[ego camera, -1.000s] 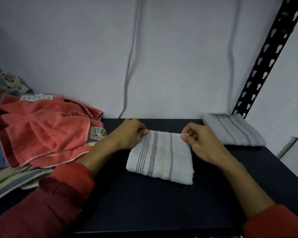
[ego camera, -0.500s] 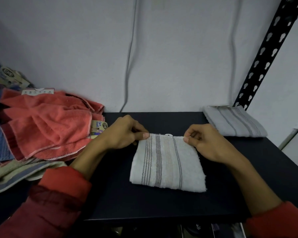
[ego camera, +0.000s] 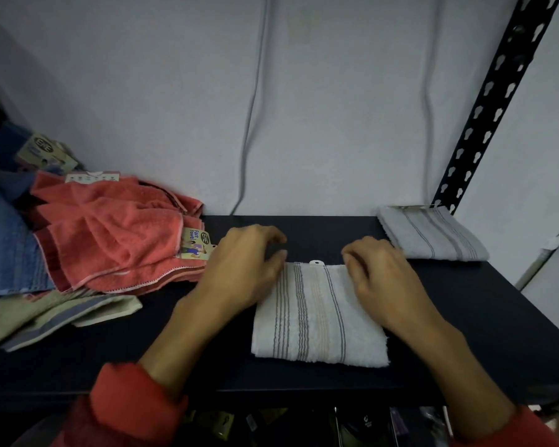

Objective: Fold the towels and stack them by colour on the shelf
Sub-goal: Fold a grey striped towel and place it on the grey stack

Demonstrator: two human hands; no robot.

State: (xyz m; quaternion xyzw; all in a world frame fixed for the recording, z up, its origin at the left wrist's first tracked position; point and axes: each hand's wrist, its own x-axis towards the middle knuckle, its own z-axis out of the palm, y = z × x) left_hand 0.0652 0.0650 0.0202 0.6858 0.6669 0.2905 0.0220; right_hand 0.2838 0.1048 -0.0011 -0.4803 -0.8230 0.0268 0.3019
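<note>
A folded white towel (ego camera: 313, 317) with grey and peach stripes lies flat at the middle of the dark shelf (ego camera: 175, 350). My left hand (ego camera: 246, 272) rests at the towel's far left corner with its fingers loosely bent just beyond the edge, gripping nothing. My right hand (ego camera: 378, 279) lies over the far right corner, fingers loosely curled on the cloth. Another folded white striped towel (ego camera: 433, 235) sits at the back right of the shelf.
At the left lies a loose heap: coral towels (ego camera: 110, 240) with paper tags, a blue towel (ego camera: 4, 246) and a green-and-blue striped one (ego camera: 46, 317). A perforated black upright (ego camera: 497, 91) rises at the back right. Two cables (ego camera: 252, 108) hang down the wall.
Both hands pinched the towel's far corners before; now the fingers have let go and rest loosely there. The towel lies nearer the shelf's front edge and squarer to me.
</note>
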